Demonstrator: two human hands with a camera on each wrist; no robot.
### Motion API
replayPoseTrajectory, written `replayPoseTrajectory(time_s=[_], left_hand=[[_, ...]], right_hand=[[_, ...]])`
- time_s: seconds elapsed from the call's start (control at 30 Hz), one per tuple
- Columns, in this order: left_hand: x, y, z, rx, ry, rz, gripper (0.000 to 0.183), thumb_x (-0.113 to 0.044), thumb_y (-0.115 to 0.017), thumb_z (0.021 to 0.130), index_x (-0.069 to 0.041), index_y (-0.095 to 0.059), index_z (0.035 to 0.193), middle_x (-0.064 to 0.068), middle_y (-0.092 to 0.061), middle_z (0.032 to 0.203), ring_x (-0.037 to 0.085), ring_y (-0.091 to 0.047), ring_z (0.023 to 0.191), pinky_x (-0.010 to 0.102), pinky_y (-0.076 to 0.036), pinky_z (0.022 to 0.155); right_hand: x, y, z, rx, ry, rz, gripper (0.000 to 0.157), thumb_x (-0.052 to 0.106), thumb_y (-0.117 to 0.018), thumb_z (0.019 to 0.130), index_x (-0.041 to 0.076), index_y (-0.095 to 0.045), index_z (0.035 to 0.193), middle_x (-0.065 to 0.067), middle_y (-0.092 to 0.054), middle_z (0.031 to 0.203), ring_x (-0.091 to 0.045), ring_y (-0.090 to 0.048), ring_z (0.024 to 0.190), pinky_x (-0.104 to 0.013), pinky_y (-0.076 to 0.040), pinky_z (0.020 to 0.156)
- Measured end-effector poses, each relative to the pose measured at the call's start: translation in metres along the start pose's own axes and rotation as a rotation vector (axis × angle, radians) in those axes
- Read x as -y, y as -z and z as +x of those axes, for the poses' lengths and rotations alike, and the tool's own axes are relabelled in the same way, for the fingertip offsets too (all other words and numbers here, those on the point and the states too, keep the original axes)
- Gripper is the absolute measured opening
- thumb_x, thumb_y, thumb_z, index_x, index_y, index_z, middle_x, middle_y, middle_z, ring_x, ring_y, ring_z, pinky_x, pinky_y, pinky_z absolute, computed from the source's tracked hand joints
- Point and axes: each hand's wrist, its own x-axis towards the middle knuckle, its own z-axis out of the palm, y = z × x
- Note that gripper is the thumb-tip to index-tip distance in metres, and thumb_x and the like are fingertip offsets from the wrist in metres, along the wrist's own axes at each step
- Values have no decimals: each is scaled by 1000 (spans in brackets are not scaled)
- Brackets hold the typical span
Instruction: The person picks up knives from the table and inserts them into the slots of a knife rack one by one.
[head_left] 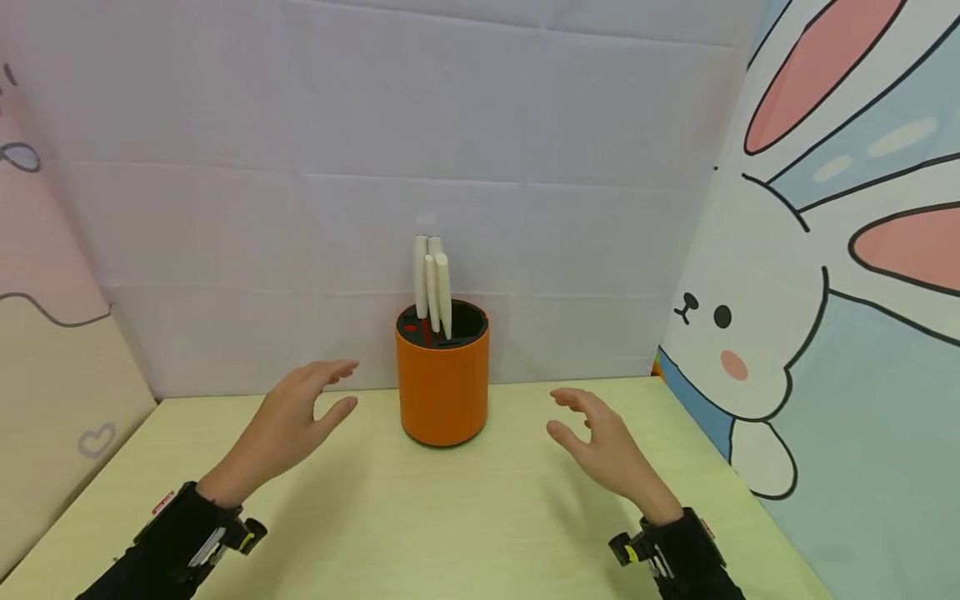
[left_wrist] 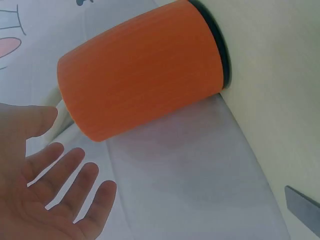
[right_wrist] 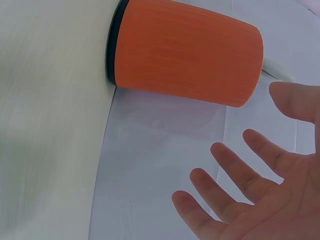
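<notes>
An orange cylindrical knife block (head_left: 444,392) with a black slotted top stands upright at the back of the table. Several white handles (head_left: 432,283), which look like knife handles, stick up from its top; what lies below them is hidden inside. My left hand (head_left: 300,421) hovers to the left of the block, fingers loosely spread and holding nothing. On the other side, my right hand (head_left: 600,437) floats above the table with relaxed fingers, also holding nothing. Both wrist views show the block's orange side (left_wrist: 142,70) apart from the fingers.
The pale yellow table (head_left: 435,525) ends at a white sheet (head_left: 360,200) hanging close behind the block. A rabbit-printed panel (head_left: 862,400) borders the right side, and a pink and cream panel (head_left: 52,375) the left. A grey flat piece (left_wrist: 302,210) shows at the left wrist view's edge.
</notes>
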Motion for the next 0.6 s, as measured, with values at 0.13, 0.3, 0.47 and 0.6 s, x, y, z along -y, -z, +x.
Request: replayPoseTrajectory(time_s=[0.13, 0.3, 0.47, 0.6], left_hand=[[1, -7, -25, -22, -9, 46, 49, -27, -70, 89, -19, -52, 134, -3, -55, 125, 18, -50, 110, 46, -47, 84], [1, -15, -50, -15, -17, 65, 49, -28, -72, 87, -15, -54, 131, 1, -54, 128, 23, -49, 115, 48, -48, 87], [1, -23, -70, 3, 41, 30, 49, -31, -72, 87, -18, -54, 131, 3, -51, 133, 27, -46, 120, 53, -45, 89], [1, -31, -80, 6, 69, 12, 49, -35, -70, 88, -19, -55, 131, 4, -49, 136, 29, -45, 121, 56, -44, 88]], right_hand=[[-7, 0, -5, 6, 2, -38, 46, 28, -64, 93, 8, -50, 132, -9, -55, 125, -28, -50, 115, -53, -46, 89], [-15, -3, -11, 28, -22, -90, 48, 30, -65, 93, 9, -50, 133, -8, -53, 128, -26, -48, 118, -51, -43, 94], [-23, -10, -16, 38, -37, -144, 48, 30, -65, 92, 11, -49, 134, -6, -50, 131, -25, -46, 121, -50, -41, 97], [-27, -17, -18, 36, -30, -180, 50, 31, -66, 92, 12, -49, 135, -5, -48, 133, -27, -44, 121, -51, -41, 96]])
